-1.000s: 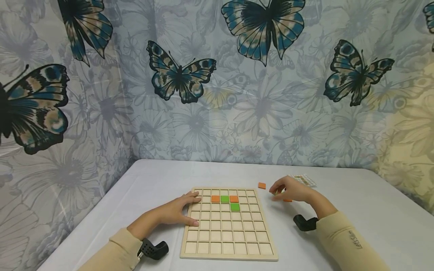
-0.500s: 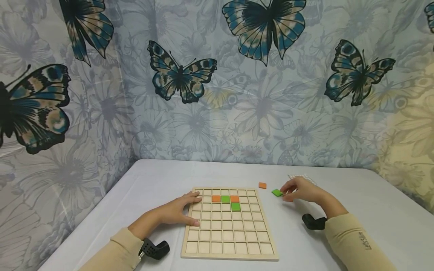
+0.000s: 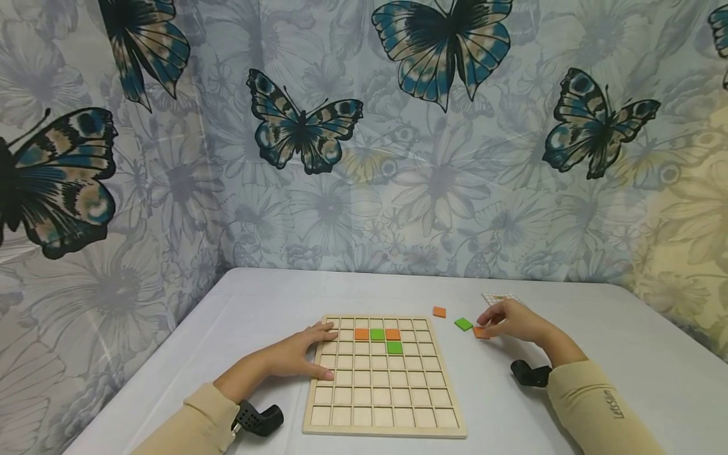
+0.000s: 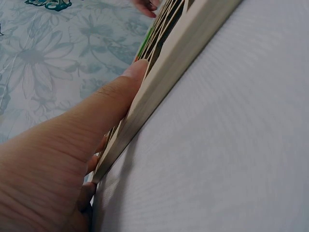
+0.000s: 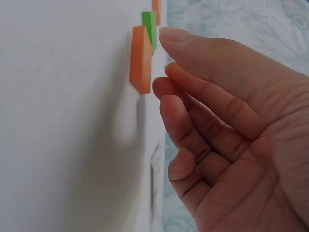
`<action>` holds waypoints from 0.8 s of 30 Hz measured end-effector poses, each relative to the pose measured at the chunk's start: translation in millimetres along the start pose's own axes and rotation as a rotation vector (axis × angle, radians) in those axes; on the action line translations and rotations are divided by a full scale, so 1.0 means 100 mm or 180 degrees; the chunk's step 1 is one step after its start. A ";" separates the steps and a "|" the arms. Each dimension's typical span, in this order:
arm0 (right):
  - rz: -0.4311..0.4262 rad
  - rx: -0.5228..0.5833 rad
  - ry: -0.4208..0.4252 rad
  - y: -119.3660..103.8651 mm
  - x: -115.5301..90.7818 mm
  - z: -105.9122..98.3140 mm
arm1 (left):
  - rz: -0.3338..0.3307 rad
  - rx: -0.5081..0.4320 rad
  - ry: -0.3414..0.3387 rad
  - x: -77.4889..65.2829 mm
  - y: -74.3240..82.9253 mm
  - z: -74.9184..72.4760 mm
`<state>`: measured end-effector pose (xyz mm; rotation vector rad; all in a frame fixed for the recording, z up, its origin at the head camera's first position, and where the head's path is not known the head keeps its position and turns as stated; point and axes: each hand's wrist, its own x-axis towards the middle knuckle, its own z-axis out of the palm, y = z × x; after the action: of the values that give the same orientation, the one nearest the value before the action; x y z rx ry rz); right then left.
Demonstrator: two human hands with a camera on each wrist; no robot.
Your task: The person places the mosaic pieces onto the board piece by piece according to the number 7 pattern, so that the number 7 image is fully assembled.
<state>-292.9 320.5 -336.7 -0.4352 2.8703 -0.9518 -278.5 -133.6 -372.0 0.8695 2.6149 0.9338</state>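
My left hand rests on the left border of a wooden grid board, fingers spread and thumb on its edge. In the board's second row sit an orange tile, a green tile and another orange tile; a second green tile lies one row nearer. Right of the board, my right hand hovers at a loose orange tile. The right wrist view shows its thumb and loosely bent fingers apart, just off that orange tile, holding nothing.
A loose green tile lies just left of the right hand, with one more orange tile farther back. Behind the hand is a partly covered white gridded card. Patterned cloth hangs beyond the white table.
My right hand has moved rightward from over the loose green tile to the nearest loose orange tile, uncovering both. The left hand and the board stay in place.
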 end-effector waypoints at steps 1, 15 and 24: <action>0.0020 0.0000 -0.0006 0.01 0.00 0.00 | -0.0002 -0.0004 -0.0001 0.00 0.00 0.00; -0.0005 0.0054 -0.0033 0.10 0.00 0.01 | 0.0011 -0.0051 -0.0011 0.02 -0.02 0.00; 0.0030 0.0038 0.0019 0.10 0.00 0.03 | -0.0007 -0.0041 0.0005 0.01 -0.01 0.01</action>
<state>-294.9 326.3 -345.1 -0.4182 2.8677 -0.9699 -279.7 -133.3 -373.3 0.8627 2.6077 0.9501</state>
